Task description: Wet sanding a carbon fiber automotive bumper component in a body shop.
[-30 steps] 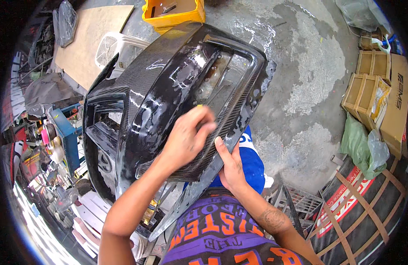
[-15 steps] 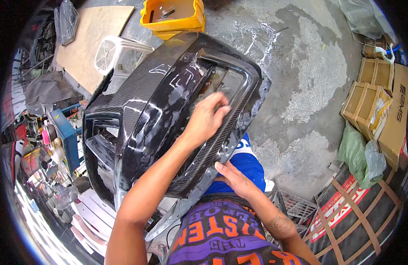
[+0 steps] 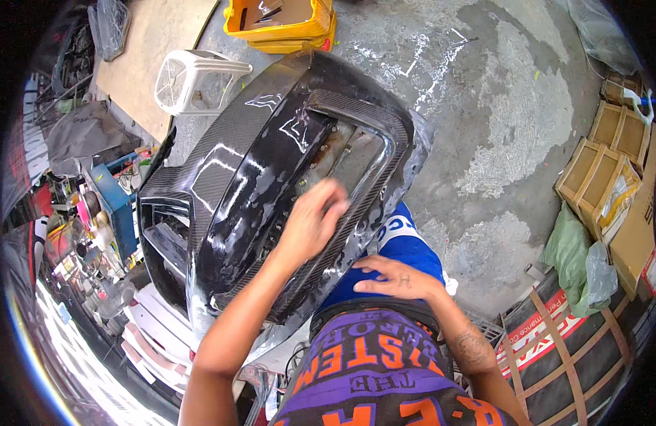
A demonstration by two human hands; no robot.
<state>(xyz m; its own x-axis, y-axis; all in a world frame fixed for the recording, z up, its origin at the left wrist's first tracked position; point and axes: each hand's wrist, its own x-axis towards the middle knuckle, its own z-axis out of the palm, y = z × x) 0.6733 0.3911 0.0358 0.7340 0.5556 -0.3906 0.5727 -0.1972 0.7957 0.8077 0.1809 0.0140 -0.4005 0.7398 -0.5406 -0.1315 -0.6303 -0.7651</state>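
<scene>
A large glossy black car bumper (image 3: 232, 188) with carbon-fibre weave and dull grey patches lies slantwise in front of me. My left hand (image 3: 315, 219) is over its long rectangular opening, close to the woven frame strip. Its fingers are curled together and slightly blurred; whatever they hold, if anything, is hidden. My right hand (image 3: 393, 277) rests at the bumper's near edge, against my blue shorts (image 3: 413, 245), fingers stretched out and holding nothing. Whether its fingertips touch the edge, I cannot tell.
Beyond the bumper stand a white plastic stool (image 3: 200, 82) and a yellow tub (image 3: 282, 32) of brownish water. Wooden crates (image 3: 591, 170) and a green bag (image 3: 573, 255) are at right. Tools and cans clutter the left, around a blue metal stand (image 3: 115, 206).
My left hand has moved down along the opening toward me. My right hand has turned and drawn its thumb off the bumper's edge, fingers now extended leftward. The view has shifted slightly.
</scene>
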